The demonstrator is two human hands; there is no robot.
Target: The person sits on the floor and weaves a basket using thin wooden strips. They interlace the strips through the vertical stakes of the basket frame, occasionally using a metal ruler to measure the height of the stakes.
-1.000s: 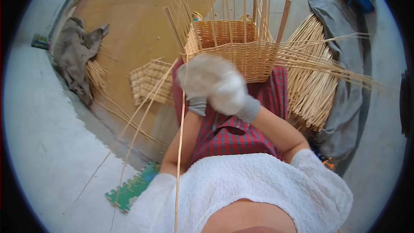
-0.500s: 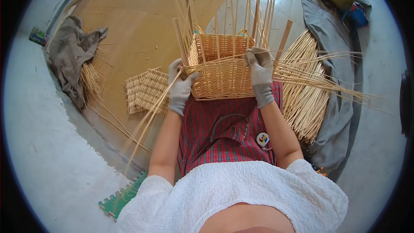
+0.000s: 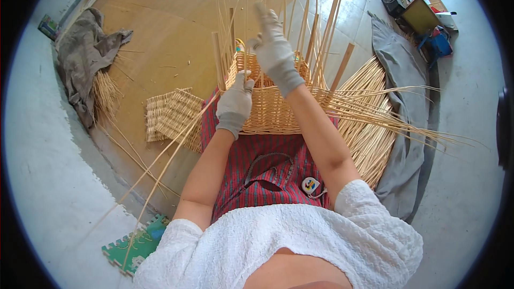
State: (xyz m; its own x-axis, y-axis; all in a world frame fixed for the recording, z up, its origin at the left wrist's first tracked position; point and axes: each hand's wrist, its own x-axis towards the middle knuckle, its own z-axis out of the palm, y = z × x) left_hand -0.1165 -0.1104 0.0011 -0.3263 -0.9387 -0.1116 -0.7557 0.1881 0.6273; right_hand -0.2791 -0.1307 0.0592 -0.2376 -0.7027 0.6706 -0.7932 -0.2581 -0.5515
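Note:
A rectangular wicker basket (image 3: pixel 270 109), half woven, rests on my lap with tall thin rods (image 3: pixel 286 5) standing up from its walls. My left hand (image 3: pixel 234 104), in a grey-white glove, is closed on the front rim near the left corner, its fingertips at the foot of an upright rod. Above the basket's opening my right hand (image 3: pixel 276 51), gloved alike, is raised among the rods, its fingers stretched upward and partly blurred. Wooden sticks (image 3: pixel 341 67) stand at the basket's corners. Long loose rods (image 3: pixel 179 136) trail from the left corner; a bunch (image 3: pixel 396 118) fans out right.
Right of me a thick bundle of rods (image 3: pixel 372 150) lies on grey cloth (image 3: pixel 409 155). Two woven panels (image 3: pixel 174 112), a grey cloth (image 3: pixel 88 59) over more rods and a green foam mat (image 3: pixel 134 243) are at left. A round tape measure (image 3: pixel 310 185) sits on my lap.
My right hand has left the front rim's right end and risen leftward over the opening. My left hand has moved rightward along the rim from the corner.

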